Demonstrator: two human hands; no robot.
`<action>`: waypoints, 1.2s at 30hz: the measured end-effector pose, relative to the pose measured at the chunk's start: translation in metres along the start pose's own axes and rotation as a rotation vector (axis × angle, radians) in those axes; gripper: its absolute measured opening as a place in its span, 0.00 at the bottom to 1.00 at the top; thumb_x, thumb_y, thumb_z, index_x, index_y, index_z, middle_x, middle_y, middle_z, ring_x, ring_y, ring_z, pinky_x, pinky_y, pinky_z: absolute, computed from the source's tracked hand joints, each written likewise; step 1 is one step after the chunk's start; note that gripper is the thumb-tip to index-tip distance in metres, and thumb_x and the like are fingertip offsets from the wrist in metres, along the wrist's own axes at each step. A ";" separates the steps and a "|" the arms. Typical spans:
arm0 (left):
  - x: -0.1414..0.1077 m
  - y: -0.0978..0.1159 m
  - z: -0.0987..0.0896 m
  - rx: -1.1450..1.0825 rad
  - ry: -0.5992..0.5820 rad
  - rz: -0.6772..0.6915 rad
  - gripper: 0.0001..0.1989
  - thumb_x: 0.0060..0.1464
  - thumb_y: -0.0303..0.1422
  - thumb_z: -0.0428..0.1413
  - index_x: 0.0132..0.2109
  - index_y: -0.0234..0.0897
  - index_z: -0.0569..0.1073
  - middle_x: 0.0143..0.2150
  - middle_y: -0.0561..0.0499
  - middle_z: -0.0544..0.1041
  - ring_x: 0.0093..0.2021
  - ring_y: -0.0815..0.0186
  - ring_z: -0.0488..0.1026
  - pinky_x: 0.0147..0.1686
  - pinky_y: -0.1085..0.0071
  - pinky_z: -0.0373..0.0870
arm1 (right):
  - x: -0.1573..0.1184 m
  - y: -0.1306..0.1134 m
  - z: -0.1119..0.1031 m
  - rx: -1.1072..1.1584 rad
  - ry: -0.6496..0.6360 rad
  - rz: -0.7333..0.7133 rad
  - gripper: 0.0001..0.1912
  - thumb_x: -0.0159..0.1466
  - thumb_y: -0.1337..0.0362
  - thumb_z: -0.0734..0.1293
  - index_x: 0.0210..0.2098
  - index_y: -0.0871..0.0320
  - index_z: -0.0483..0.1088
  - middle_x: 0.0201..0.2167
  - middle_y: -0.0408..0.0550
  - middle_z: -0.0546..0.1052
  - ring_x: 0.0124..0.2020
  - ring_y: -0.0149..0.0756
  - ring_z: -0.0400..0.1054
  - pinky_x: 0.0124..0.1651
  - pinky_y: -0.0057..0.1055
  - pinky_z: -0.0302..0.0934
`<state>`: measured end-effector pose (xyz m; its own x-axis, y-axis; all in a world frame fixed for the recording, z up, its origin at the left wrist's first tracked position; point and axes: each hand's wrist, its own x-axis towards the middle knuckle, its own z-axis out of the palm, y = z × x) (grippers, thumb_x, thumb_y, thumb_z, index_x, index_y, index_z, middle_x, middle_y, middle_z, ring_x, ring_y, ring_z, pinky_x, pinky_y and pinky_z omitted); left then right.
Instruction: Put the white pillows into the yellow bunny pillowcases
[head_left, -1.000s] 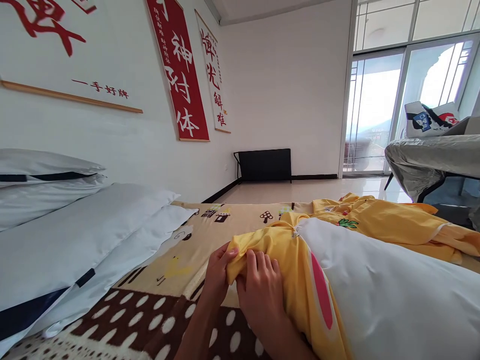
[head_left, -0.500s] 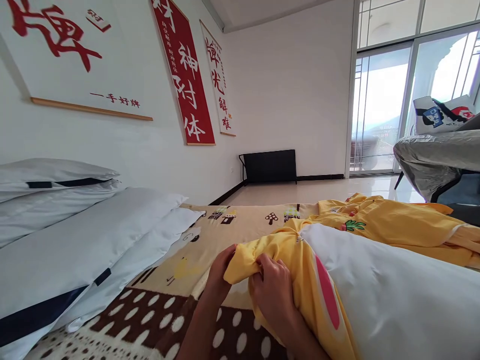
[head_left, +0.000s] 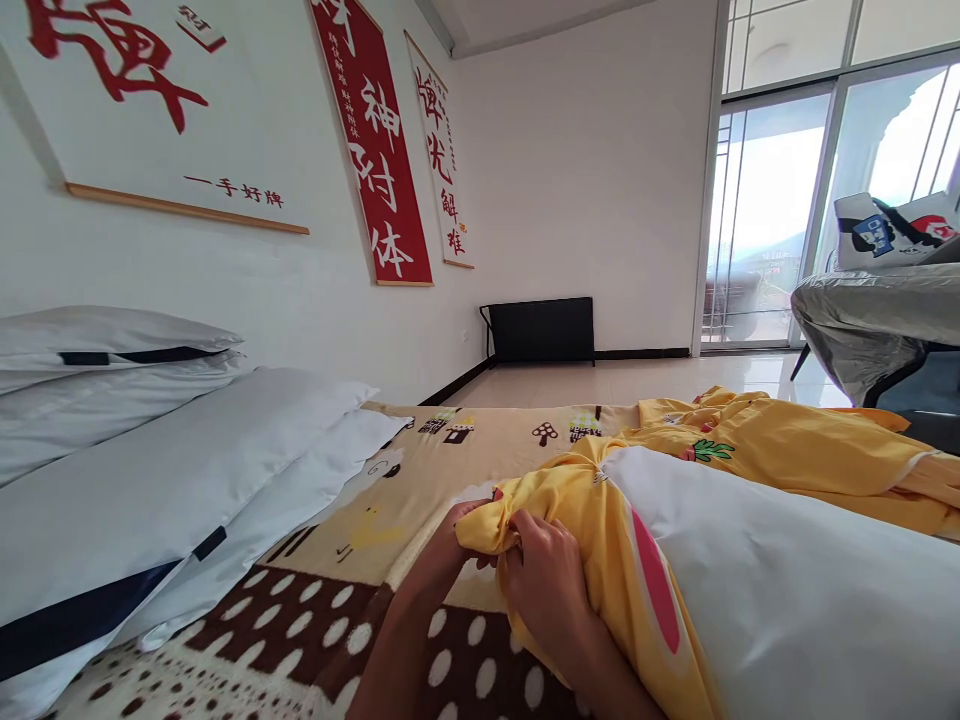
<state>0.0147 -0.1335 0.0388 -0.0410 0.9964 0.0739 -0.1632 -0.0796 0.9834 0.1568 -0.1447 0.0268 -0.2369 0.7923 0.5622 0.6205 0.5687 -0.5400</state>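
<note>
A yellow fabric cover [head_left: 600, 530] with a pink and white patch is bunched around the near end of a white pillow [head_left: 810, 560], which lies at the right. The cloth's left end is gripped by my left hand [head_left: 448, 545], its fingertips partly hidden behind the fabric. Close beside it, my right hand [head_left: 546, 565] pinches a fold of the same yellow cloth with curled fingers. Both hands are above the patterned blanket [head_left: 480, 450].
White pillows [head_left: 187, 450] with dark bands are stacked at the left. More yellow fabric [head_left: 795, 440] lies behind the white pillow. A black folded panel [head_left: 541, 330] leans by the far wall, and a plastic-covered table [head_left: 877, 300] stands at the right.
My left hand has moved slightly right with the end of the yellow cloth, which is now more gathered. My right hand has barely moved. The view has shifted slightly.
</note>
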 end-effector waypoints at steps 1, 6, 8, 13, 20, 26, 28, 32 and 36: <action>0.002 -0.001 0.000 0.015 -0.011 -0.006 0.09 0.42 0.33 0.62 0.25 0.29 0.74 0.16 0.51 0.68 0.15 0.70 0.61 0.15 0.76 0.53 | 0.000 0.000 0.000 -0.006 -0.002 -0.003 0.08 0.56 0.75 0.60 0.28 0.57 0.66 0.27 0.42 0.76 0.30 0.33 0.67 0.34 0.28 0.48; 0.011 -0.008 -0.001 -0.056 0.095 0.033 0.14 0.41 0.38 0.62 0.22 0.32 0.71 0.16 0.55 0.64 0.17 0.74 0.56 0.16 0.77 0.51 | 0.002 -0.001 -0.002 -0.043 -0.011 0.030 0.08 0.62 0.71 0.58 0.30 0.56 0.68 0.27 0.44 0.76 0.30 0.35 0.68 0.33 0.29 0.48; 0.012 -0.010 0.000 -0.098 0.134 0.041 0.12 0.40 0.38 0.62 0.24 0.33 0.72 0.17 0.55 0.66 0.18 0.73 0.58 0.18 0.77 0.54 | 0.003 -0.001 -0.003 -0.087 -0.038 0.067 0.09 0.63 0.70 0.58 0.29 0.57 0.67 0.27 0.44 0.77 0.30 0.35 0.69 0.32 0.30 0.47; 0.010 -0.008 0.004 -0.264 0.208 -0.007 0.11 0.39 0.32 0.62 0.33 0.32 0.76 0.24 0.52 0.73 0.23 0.70 0.66 0.20 0.77 0.61 | 0.005 -0.002 -0.005 -0.129 -0.075 0.074 0.09 0.65 0.68 0.59 0.29 0.57 0.67 0.28 0.45 0.77 0.30 0.36 0.70 0.30 0.30 0.46; 0.016 -0.006 -0.001 -0.499 0.295 -0.050 0.02 0.41 0.22 0.56 0.26 0.31 0.73 0.23 0.50 0.73 0.20 0.71 0.66 0.15 0.79 0.58 | 0.004 0.003 0.003 -0.107 -0.076 0.064 0.08 0.64 0.67 0.60 0.28 0.57 0.65 0.26 0.44 0.76 0.29 0.36 0.69 0.29 0.29 0.45; 0.020 -0.007 -0.006 -0.619 0.301 -0.077 0.05 0.44 0.19 0.53 0.27 0.32 0.68 0.19 0.54 0.67 0.15 0.75 0.60 0.12 0.80 0.58 | 0.005 0.000 -0.006 -0.082 -0.059 0.095 0.08 0.65 0.66 0.58 0.31 0.57 0.66 0.28 0.44 0.76 0.30 0.35 0.70 0.29 0.29 0.48; 0.021 -0.008 -0.007 -0.652 0.311 -0.084 0.05 0.46 0.19 0.51 0.28 0.33 0.67 0.18 0.57 0.63 0.13 0.76 0.56 0.12 0.80 0.57 | 0.006 -0.001 -0.009 -0.097 -0.049 0.117 0.07 0.65 0.67 0.57 0.36 0.57 0.67 0.30 0.45 0.77 0.31 0.36 0.71 0.30 0.29 0.50; 0.023 -0.012 -0.007 -0.710 0.338 -0.097 0.07 0.50 0.19 0.47 0.32 0.33 0.67 0.18 0.56 0.64 0.13 0.76 0.59 0.11 0.82 0.58 | 0.007 0.002 -0.005 -0.218 -0.126 0.120 0.07 0.64 0.69 0.58 0.36 0.57 0.67 0.32 0.48 0.77 0.33 0.39 0.73 0.32 0.30 0.53; 0.025 -0.015 -0.005 -0.742 0.361 -0.105 0.10 0.51 0.18 0.45 0.36 0.32 0.67 0.18 0.57 0.63 0.13 0.76 0.59 0.11 0.82 0.59 | 0.006 0.008 0.004 -0.292 -0.180 0.109 0.07 0.62 0.72 0.59 0.34 0.57 0.67 0.30 0.50 0.77 0.32 0.42 0.73 0.31 0.31 0.55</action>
<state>0.0109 -0.1079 0.0250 -0.2824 0.9395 -0.1941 -0.7862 -0.1107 0.6080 0.1576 -0.1347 0.0237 -0.2696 0.8859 0.3774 0.8306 0.4123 -0.3744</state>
